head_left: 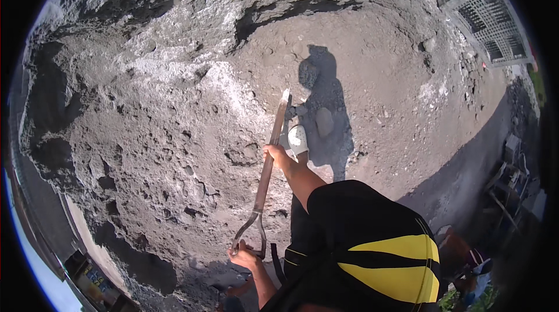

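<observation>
A long-handled shovel (pixel 265 187) slants across the middle, its D-shaped grip toward me and its pale far end at the ground. I cannot make out its blade. My left hand (pixel 244 256) is closed round the D-shaped grip. Farther up, my right hand (pixel 276 154) wraps the brown shaft. Just right of the shaft, a pale shoe (pixel 298 139) stands on the loose grey-brown soil (pixel 378 85). Near the shovel's far end lie a rounded stone (pixel 324 121) and a darker lump (pixel 308 73), both within my shadow.
A rough, pitted earth bank (pixel 157 108) fills the left and far side, with dark hollows along it. At the far right stands a grey lattice-sided crate (pixel 492 21). Scattered debris (pixel 512 184) sits beside a shaded strip on the right.
</observation>
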`<move>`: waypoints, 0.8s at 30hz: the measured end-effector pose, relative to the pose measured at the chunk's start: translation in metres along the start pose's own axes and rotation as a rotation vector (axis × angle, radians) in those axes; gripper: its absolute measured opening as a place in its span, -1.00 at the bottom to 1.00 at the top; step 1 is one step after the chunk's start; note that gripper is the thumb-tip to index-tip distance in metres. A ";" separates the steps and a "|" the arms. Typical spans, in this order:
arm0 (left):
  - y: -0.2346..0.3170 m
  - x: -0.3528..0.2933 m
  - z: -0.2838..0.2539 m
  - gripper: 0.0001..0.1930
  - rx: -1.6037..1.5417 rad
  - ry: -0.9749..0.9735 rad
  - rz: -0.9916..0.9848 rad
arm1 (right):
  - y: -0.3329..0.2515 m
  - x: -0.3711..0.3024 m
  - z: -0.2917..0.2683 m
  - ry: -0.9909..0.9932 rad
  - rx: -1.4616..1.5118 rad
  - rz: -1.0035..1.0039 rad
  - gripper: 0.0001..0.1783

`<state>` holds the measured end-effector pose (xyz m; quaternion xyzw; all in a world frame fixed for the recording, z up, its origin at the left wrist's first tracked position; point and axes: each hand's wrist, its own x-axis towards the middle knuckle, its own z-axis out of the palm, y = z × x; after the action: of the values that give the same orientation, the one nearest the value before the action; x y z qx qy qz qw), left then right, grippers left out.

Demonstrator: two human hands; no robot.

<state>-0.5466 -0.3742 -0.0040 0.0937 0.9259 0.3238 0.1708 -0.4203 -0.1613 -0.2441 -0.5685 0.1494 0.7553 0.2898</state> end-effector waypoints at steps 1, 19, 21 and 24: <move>0.008 0.005 -0.007 -0.86 -0.008 -0.038 0.078 | 0.001 -0.005 -0.004 -0.009 0.058 -0.002 -0.92; 0.058 -0.240 0.066 -0.91 0.200 -1.319 1.212 | 0.068 -0.233 -0.449 0.309 1.569 -0.906 -0.90; 0.027 -0.287 0.103 -0.91 0.125 -1.496 1.544 | 0.103 -0.293 -0.526 0.378 1.700 -0.858 -0.87; -0.040 -0.458 -0.007 -0.78 0.270 -2.051 1.348 | 0.215 -0.383 -0.642 0.596 1.938 -1.090 -0.87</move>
<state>-0.1290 -0.5392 0.0933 0.7796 0.1567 0.0259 0.6058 0.0164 -0.7895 -0.1029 -0.2520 0.4642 -0.0671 0.8464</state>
